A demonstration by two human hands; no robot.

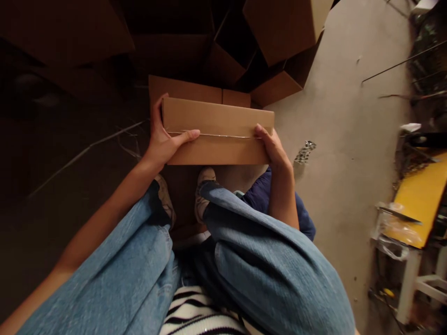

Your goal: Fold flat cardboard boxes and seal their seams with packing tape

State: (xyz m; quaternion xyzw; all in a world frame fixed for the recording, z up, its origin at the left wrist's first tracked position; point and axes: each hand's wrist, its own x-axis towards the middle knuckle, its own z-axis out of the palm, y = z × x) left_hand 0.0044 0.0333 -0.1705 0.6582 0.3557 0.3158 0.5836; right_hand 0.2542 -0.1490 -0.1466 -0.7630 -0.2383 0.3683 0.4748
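A brown cardboard box [223,150] is in front of my knees, held at both ends. A thin seam runs along its length where two edges meet. My left hand [163,138] grips the left end, its thumb lying along the seam and its fingers around the far corner. At the right end, my right hand [274,144] presses its thumb near the seam; its other fingers are hidden behind the box. Just beyond stands another cardboard panel [186,88], and I cannot tell whether it belongs to the same box.
Several open cardboard boxes [282,28] are stacked at the far side in shadow. A crumpled patterned scrap [305,152] lies on the concrete floor [344,116]. To the right stands a yellow-topped bench [424,195] with a knife [400,215] on it. Pale strapping [87,149] trails at left.
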